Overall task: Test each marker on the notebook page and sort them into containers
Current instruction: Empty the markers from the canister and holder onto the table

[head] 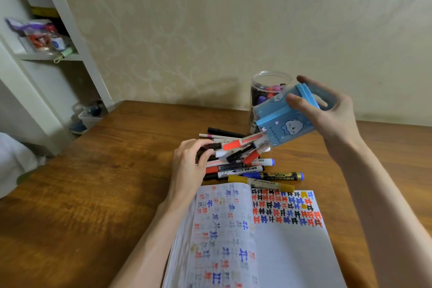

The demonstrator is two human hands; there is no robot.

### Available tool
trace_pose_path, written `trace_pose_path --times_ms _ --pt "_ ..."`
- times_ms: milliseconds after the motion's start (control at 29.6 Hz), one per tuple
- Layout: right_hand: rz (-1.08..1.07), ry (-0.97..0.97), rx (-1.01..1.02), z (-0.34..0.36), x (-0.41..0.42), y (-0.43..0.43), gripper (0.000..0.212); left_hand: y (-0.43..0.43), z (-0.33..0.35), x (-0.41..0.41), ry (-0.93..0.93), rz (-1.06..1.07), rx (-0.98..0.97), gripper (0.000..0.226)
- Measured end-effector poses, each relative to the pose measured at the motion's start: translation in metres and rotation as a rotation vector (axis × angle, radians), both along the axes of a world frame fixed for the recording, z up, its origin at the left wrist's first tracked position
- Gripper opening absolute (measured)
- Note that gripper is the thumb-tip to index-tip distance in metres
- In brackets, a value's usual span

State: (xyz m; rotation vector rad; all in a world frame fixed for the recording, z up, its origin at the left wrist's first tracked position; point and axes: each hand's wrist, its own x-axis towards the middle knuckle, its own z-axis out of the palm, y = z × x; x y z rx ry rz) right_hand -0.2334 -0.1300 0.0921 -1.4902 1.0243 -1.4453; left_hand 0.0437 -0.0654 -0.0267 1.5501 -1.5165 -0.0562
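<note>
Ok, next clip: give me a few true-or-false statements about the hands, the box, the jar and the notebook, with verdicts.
1. The right hand holds the blue box tipped over, with markers sliding out of it. True.
2. The clear jar is empty. False: it has markers in it.
3. The notebook is closed. False: it lies open, with coloured marks across the top of the right page.
4. The left hand grips markers in the pile on the table. True.
5. The yellow marker is in the jar. False: it lies on the table at the notebook's top edge.
</note>
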Motion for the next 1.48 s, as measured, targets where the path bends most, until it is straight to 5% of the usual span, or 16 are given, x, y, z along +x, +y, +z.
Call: trace_pose_path --times_ms 371,641,911,1080,1282,1485 --pt "-0.013 0.158 -0.027 -0.011 0.003 -0.005 0.064 -0.002 -0.006 -0.004 0.079 -0.196 0.172 0.044" --pt "-0.169 0.267 -0.234 0.005 -0.013 -0.001 0.069 -0.002 -0.009 -0.011 -0.056 -0.213 0.143 0.043" --pt "-0.004 0.278 -0.236 -0.002 0.012 0.003 0.063 0.002 -0.003 -0.018 -0.021 -0.26 0.135 0.056" --pt "0.083 0.282 -0.229 -0.004 0.028 0.009 0.067 0.005 0.009 -0.02 0.109 -0.325 0.137 0.067" --pt "0.176 0.157 -0.14 -0.005 0.044 0.016 0.058 0.011 0.022 -0.025 0.397 -0.413 0.152 0.117" --pt "0.267 -0.032 0.001 -0.014 0.075 0.022 0.051 0.018 0.035 -0.019 0.689 -0.475 0.112 0.103"
